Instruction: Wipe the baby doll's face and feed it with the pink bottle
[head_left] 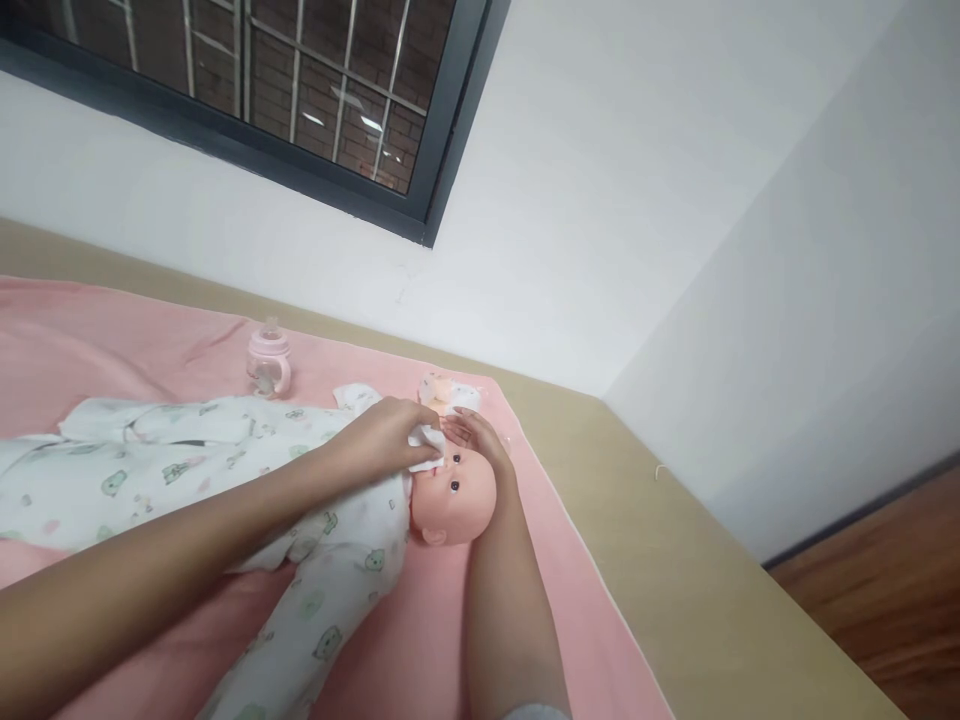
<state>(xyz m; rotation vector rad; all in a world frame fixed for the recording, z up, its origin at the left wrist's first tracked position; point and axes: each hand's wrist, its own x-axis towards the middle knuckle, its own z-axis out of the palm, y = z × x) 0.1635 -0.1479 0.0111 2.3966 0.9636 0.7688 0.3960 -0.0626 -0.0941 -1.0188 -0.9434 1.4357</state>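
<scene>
A baby doll lies on its back in white clothes (247, 450) with a small green and pink print, its bald head (465, 505) toward the right. My left hand (386, 435) is closed on a folded white tissue (427, 447) and presses it to the doll's mouth and chin. Around the crown and far side of the doll's head curves my right hand (480, 435), its fingers stretched out beside the cheek and its wrist against the head. Part of the doll's face is hidden by the tissue.
A pink baby bottle (268, 362) with a handle stands beyond the doll. Past my right fingers lies a clear-wrapped packet (450, 392). Everything rests on a pink blanket (442, 620) over a wooden surface (622, 520), against a white wall with a dark-framed window (416, 205).
</scene>
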